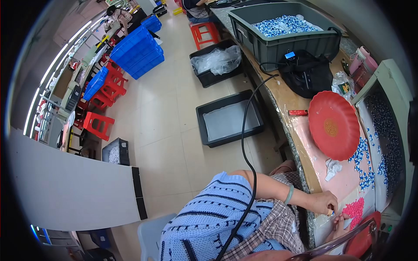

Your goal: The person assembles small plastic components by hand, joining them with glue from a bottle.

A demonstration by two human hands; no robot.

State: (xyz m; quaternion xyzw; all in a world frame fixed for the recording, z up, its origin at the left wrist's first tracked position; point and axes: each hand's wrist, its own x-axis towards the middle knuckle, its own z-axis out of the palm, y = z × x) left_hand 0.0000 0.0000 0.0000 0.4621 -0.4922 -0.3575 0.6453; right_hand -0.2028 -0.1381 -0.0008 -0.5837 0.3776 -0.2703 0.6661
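**Lots of little blue bits left to sort**

Closest of all: a blue knitted top [204,217] with a black cable [244,148] across it. Just past that, at the edge of the bench [285,98], the left hand [324,202] with its fingers curled tight, pinching a small blue piece [332,212]. Right beside it, the right hand [340,222], half hidden; hard to tell if open or closed. Touching distance away, a small pink heap [355,208]. Looks like only a little is done. Further up, a long spread of loose blue pieces [363,161] by the red plate [334,125], plus a big grey bin [283,41] full of more. Probably a long way to go.
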